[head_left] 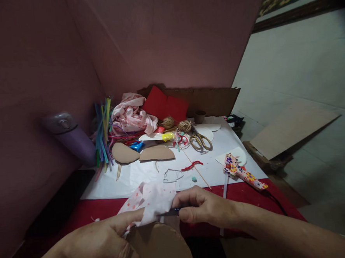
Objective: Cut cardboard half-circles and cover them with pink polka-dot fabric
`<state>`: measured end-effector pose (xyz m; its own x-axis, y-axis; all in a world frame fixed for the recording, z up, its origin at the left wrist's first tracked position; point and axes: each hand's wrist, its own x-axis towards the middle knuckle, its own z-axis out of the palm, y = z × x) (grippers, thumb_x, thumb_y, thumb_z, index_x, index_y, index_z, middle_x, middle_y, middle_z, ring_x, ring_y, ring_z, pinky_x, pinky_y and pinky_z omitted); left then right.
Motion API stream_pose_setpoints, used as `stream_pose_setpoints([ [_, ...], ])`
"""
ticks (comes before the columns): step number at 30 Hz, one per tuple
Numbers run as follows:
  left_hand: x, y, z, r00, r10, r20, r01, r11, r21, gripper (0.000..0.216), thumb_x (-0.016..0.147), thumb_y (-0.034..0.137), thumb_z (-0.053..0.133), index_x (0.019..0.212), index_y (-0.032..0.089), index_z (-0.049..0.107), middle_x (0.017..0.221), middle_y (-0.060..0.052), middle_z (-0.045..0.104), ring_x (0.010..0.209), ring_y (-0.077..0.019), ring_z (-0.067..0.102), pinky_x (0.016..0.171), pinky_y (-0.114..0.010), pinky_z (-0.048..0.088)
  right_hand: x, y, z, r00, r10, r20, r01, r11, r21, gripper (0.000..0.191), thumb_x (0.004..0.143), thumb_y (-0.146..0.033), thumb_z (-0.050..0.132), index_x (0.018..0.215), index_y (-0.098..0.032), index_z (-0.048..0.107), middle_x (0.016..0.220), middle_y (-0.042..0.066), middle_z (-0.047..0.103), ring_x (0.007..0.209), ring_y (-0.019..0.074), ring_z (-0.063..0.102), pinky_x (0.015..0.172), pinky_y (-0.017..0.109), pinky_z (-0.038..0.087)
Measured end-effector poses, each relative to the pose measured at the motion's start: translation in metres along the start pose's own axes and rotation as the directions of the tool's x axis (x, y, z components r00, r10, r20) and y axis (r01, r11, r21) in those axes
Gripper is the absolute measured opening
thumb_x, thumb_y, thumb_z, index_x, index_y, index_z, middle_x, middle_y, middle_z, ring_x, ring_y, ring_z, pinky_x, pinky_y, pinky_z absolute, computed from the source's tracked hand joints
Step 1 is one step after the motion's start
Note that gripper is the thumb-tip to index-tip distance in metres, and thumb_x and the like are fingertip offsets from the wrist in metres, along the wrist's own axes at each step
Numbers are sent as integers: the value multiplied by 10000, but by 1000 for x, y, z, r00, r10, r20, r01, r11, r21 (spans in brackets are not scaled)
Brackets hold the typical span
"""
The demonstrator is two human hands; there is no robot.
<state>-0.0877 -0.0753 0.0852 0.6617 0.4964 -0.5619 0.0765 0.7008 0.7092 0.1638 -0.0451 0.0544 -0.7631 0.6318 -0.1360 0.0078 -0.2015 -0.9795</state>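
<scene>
Lower centre of frame: spotted cloth (pixel 159 200) at the upper edge of a round-edged card (pixel 160 244), lower part of card cut off by the frame. Lower left: left hand (pixel 101 236), fingers curled in and closed on the left side of the card, index tip hidden under the cloth; grip of that tip, cannot tell. Just right of lower centre: right hand (pixel 205 209), thumb and index nearly together, pinching a slim dark tool (pixel 175 211), mostly covered; type, cannot tell. Tool pointing left, close to the lower edge of the cloth; touching or apart, cannot tell. Mid-frame, on a white sheet (pixel 108 183) over red: wire outline (pixel 172 175), red strand (pixel 192 166) lying across a thin stick (pixel 203 177), brass-handled scissors (pixel 201 142). Left of these: teardrop (pixel 125 152) and half-round (pixel 158 153), both cardboard, side by side. Right of centre: flower-patterned glue gun (pixel 245 174), clear glue stick (pixel 225 187) at its rear, extending downward. Farther back: crumpled pink heap (pixel 130 114), red sheets (pixel 166 104), twine balls (pixel 184 126). Left of the heap: coloured stems (pixel 103 137) in a bundle, next to a tilted purple bottle (pixel 76 140).
</scene>
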Motion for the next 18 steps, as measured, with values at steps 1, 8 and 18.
stream_pose_setpoints([
  [1, -1, 1, 1, 1000, -4, 9, 4, 1000, -8, 686, 554, -48, 641, 1138, 311, 660, 873, 17, 738, 887, -206, 660, 755, -258, 475, -1, 1, 0, 1000, -16, -15, 16, 1000, -6, 441, 733, -545, 673, 820, -116, 619, 674, -29, 477, 602, 82, 370, 558, 222, 279],
  [8, -1, 7, 3, 999, -26, -36, 28, 999, 38, 742, 539, -41, 644, 1203, 291, 621, 894, 4, 739, 886, -214, 657, 717, -244, 477, -4, 4, -3, 993, -114, -4, 113, 988, -104, 397, 806, -509, 601, 895, -122, 619, 765, 2, 509, 705, 125, 427, 648, 249, 332],
  [18, 5, 5, 9, 999, -42, 16, 43, 998, -45, 613, 559, -3, 701, 1097, 292, 683, 886, -13, 744, 897, -199, 659, 746, -250, 433, -7, -9, 1, 992, -127, -26, 110, 930, -350, 240, 816, -361, 555, 833, -126, 600, 710, -13, 462, 677, 131, 399, 629, 251, 338],
])
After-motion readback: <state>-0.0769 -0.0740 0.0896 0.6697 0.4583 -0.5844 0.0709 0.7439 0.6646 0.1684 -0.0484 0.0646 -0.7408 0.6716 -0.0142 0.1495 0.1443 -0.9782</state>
